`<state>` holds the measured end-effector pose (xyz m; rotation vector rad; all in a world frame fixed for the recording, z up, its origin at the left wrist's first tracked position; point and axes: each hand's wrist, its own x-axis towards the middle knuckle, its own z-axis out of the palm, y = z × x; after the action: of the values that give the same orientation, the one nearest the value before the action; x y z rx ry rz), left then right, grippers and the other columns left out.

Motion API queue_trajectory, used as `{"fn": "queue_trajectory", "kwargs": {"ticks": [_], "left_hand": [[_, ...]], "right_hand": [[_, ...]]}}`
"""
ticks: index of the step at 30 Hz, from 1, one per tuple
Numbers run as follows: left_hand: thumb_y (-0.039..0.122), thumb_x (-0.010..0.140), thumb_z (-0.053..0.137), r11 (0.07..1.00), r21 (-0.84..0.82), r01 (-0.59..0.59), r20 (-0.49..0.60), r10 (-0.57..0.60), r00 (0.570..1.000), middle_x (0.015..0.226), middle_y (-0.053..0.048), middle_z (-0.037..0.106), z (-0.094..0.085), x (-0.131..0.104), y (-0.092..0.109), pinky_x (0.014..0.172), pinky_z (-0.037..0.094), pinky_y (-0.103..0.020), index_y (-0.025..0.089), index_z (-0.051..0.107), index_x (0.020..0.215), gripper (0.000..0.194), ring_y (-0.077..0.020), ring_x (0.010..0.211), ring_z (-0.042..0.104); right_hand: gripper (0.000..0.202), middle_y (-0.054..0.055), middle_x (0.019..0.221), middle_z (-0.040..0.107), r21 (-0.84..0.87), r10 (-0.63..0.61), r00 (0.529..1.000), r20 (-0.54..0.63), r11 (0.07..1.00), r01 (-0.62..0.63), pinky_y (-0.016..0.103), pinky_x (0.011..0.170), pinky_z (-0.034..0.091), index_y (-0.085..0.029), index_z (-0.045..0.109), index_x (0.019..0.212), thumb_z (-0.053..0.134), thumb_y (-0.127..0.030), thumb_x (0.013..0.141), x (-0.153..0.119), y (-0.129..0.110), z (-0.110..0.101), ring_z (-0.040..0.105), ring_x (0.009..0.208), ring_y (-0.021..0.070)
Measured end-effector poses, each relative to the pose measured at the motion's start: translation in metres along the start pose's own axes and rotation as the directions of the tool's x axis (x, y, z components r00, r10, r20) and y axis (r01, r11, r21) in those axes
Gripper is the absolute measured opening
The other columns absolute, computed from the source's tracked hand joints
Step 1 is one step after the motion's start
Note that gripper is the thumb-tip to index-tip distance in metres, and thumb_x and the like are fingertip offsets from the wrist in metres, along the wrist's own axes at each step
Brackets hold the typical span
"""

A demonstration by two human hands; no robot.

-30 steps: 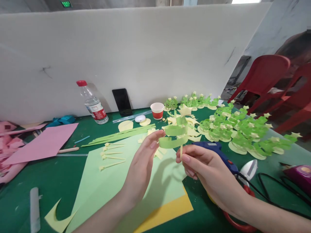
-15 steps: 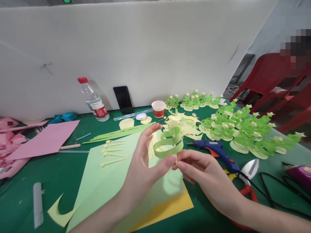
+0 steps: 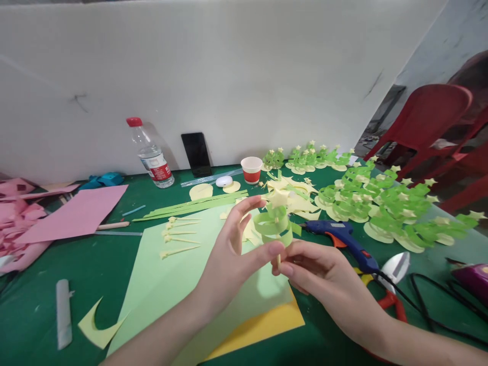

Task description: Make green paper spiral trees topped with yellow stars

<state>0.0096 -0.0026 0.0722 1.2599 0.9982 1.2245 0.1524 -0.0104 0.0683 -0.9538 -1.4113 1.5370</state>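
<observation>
A green paper spiral with a pale yellow star on top winds around a thin pale stick in front of me. My right hand pinches the lower part of that stick between thumb and fingers. Curved around the spiral's left side, my left hand has its thumb and fingers apart, the thumb tip near the bottom of the spiral. Below lies a light green sheet, with several star-tipped sticks on its upper left part.
A blue glue gun and red-handled shears lie at right. Finished green spirals stand behind them. Along the wall are a bottle, a phone and a paper cup. Pink paper is at left.
The spiral has turned and shifted slightly right, with a loose green end now showing at its right side. The view has moved slightly. Both hands remain around the piece.
</observation>
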Motion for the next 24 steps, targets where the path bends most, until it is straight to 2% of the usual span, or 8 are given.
{"fn": "queue_trajectory", "kwargs": {"ticks": [6,13,18,24], "left_hand": [[0.035,0.069,0.068,0.999,0.031,-0.027,-0.005,0.027,1.0,0.123,0.002,0.049,0.0,0.001,-0.003,0.107,0.02,-0.039,0.031,0.05,0.108,0.043,-0.0219,0.124,0.035],[0.037,0.07,0.068,0.988,0.066,-0.143,-0.034,0.145,0.989,0.123,0.004,0.05,-0.005,0.003,-0.002,0.108,0.017,-0.037,0.033,0.053,0.107,0.04,-0.0206,0.123,0.034],[0.031,0.075,0.063,0.975,0.067,-0.213,-0.092,0.218,0.972,0.114,0.003,0.052,-0.009,0.002,0.007,0.099,0.031,-0.037,0.03,0.062,0.089,0.014,-0.0226,0.114,0.042],[0.024,0.073,0.064,0.971,0.065,-0.228,-0.116,0.234,0.965,0.109,0.002,0.052,-0.008,0.001,0.009,0.097,0.033,-0.035,0.027,0.063,0.075,0.004,-0.0216,0.113,0.04]], "right_hand": [[0.013,-0.002,0.059,0.051,-0.004,0.005,1.0,0.002,1.0,-0.005,0.017,0.047,0.033,-0.018,0.059,0.064,0.06,-0.027,0.073,0.0,0.002,0.0,0.04,0.053,0.0062],[0.017,-0.001,0.06,0.054,0.006,0.082,0.997,0.011,0.997,-0.082,0.018,0.048,0.036,-0.018,0.059,0.066,0.061,-0.033,0.073,0.0,0.003,0.001,0.044,0.053,0.0071],[0.017,0.001,0.062,0.057,-0.048,0.099,0.995,0.015,0.994,-0.098,0.021,0.053,0.041,-0.018,0.058,0.064,0.061,-0.033,0.071,0.001,0.002,0.003,0.051,0.057,0.0101],[0.016,0.001,0.062,0.058,-0.151,0.079,0.997,0.011,0.986,-0.076,0.022,0.054,0.039,-0.018,0.059,0.064,0.059,-0.032,0.071,0.002,0.005,0.003,0.05,0.058,0.0109]]}}
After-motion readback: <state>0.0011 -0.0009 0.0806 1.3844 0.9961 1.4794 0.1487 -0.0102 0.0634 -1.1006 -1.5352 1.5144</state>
